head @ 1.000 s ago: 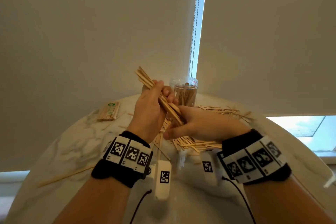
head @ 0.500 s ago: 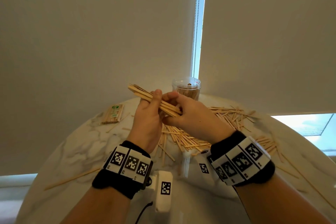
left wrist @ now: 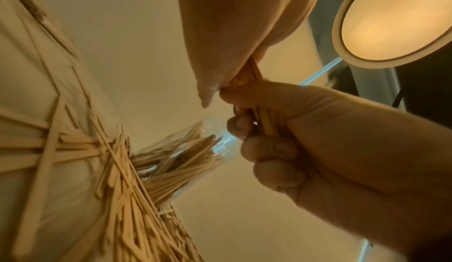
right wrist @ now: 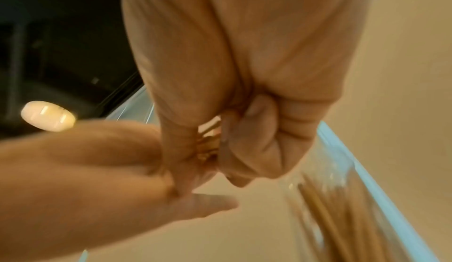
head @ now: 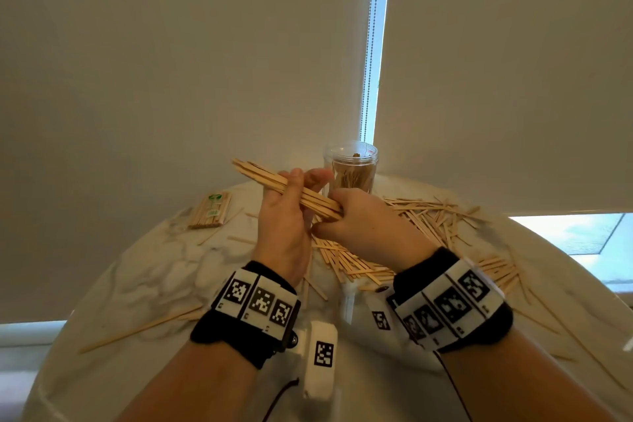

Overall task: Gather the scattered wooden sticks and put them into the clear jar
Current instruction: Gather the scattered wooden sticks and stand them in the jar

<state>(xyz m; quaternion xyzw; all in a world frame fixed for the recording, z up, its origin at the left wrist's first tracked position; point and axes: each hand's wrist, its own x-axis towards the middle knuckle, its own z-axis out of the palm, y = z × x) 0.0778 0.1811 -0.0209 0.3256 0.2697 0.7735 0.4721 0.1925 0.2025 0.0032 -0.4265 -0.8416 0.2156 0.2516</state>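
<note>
A bundle of wooden sticks is held above the round marble table by both hands. The left hand is wrapped around the middle of the bundle, thumb over the top, and the free ends of the sticks are seen jutting out up and to the left. The right hand is closed around the near, lower-right end of the bundle, its fingers curled over the stick ends in the left wrist view. Compared with half a second ago, the bundle is tilted slightly more steeply, and the right hand has slid from the top of the sticks down to their end, its knuckles now turned toward the table. A second ago the sticks were angled far more upright.

The clear jar is standing upright just behind the hands, open and already partly filled with sticks. A loose heap of scattered sticks is spread on the table beneath and to the right of the hands, unchanged in place. A wrapped packet of sticks lies at the table's far left, and one long skewer at the near left edge.
</note>
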